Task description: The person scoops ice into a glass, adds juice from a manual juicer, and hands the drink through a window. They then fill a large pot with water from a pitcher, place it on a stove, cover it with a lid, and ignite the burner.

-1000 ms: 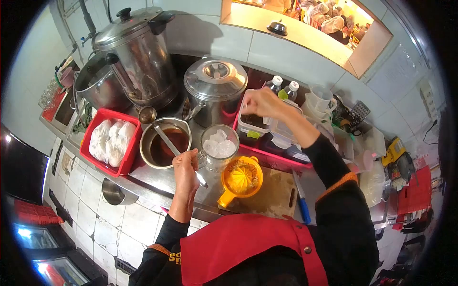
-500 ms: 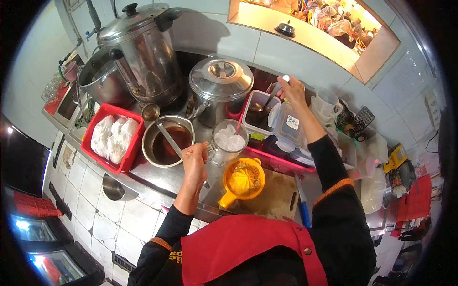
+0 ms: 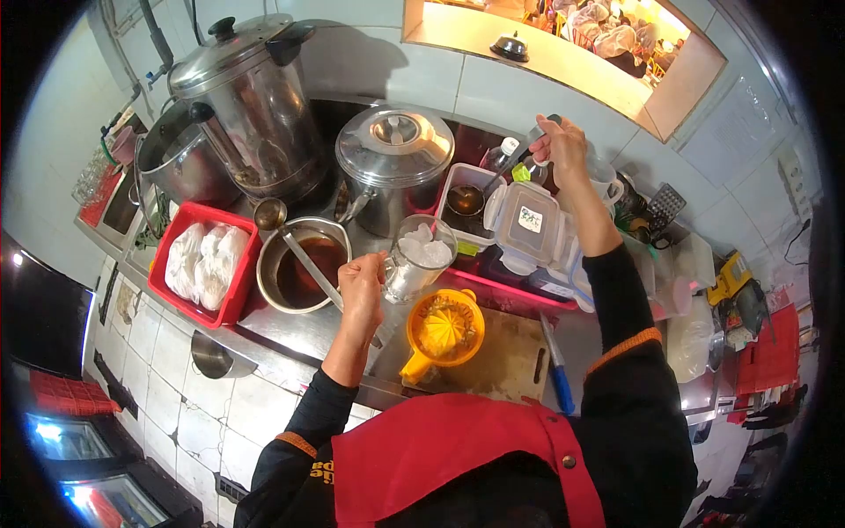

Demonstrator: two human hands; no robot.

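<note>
My left hand (image 3: 361, 286) is closed around the handle of a glass mug (image 3: 421, 268) filled with ice, a pinkish stick showing at its top. Up at the right, my right hand (image 3: 560, 148) grips the dark handle of a small ladle (image 3: 510, 167). Its bowl, with brown liquid in it, is at the mouth of a clear plastic container (image 3: 475, 238). Beside that container lies its flipped-open lid (image 3: 529, 220) with a white label. A long metal ladle (image 3: 308, 264) lies across a steel pot (image 3: 264, 277) of dark brown liquid, its handle passing by my left hand.
A yellow citrus juicer (image 3: 446, 326) stands on a cutting board (image 3: 506, 374), a blue-handled knife (image 3: 561, 378) beside it. Left is a red basket (image 3: 224, 304) with white bags. Behind stand a lidded steel pot (image 3: 392, 154) and a tall urn (image 3: 273, 123). Small bottles (image 3: 500, 151) stand behind the container.
My right hand has risen slightly and moved right, lifting the small ladle's bowl higher in the container. The lid has swung a little. My left hand stays at the mug while the view shifts slightly.
</note>
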